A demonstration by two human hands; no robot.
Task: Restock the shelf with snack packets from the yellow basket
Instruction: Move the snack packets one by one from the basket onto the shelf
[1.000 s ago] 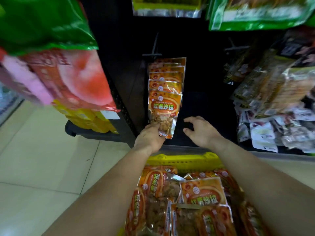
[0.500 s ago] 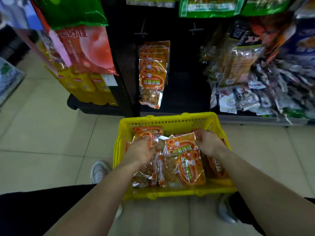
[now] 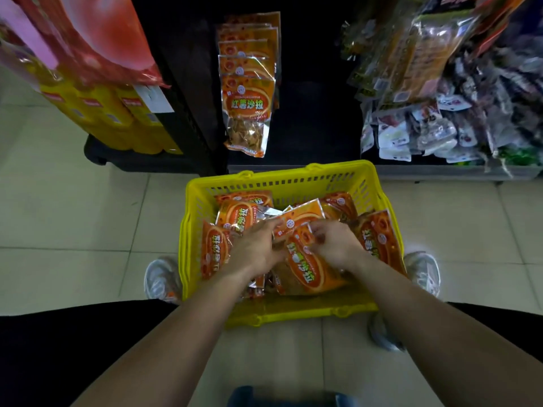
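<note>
A yellow basket [image 3: 293, 179] sits on the tiled floor [image 3: 73, 215] in the lower middle of the frame, between two light sneakers, one at its left edge [image 3: 160, 279] and one at its right [image 3: 423, 270]. It is full of orange snack packets lying jumbled at different angles. Both bare hands reach down into it. The left hand [image 3: 258, 248] rests on the pile with its fingers [image 3: 271, 226] curled onto the top edge of one packet; the right hand [image 3: 338, 245] has its fingers [image 3: 318, 230] pinched on the upper corner of the orange packet [image 3: 305, 268] that lies uppermost, between the two hands. Whether the left hand truly grips a packet or only presses on it cannot be told.

Above the basket, in the upper middle of the frame, a row of matching orange packets [image 3: 246, 107] hangs on a peg of the dark shelf [image 3: 317, 113], one behind the other, the front one lowest. At upper right, mixed clear and dark snack bags [image 3: 440, 113] crowd the shelf. At upper left hang red bags [image 3: 88, 39], with yellow packs [image 3: 117, 118] below them.
</note>
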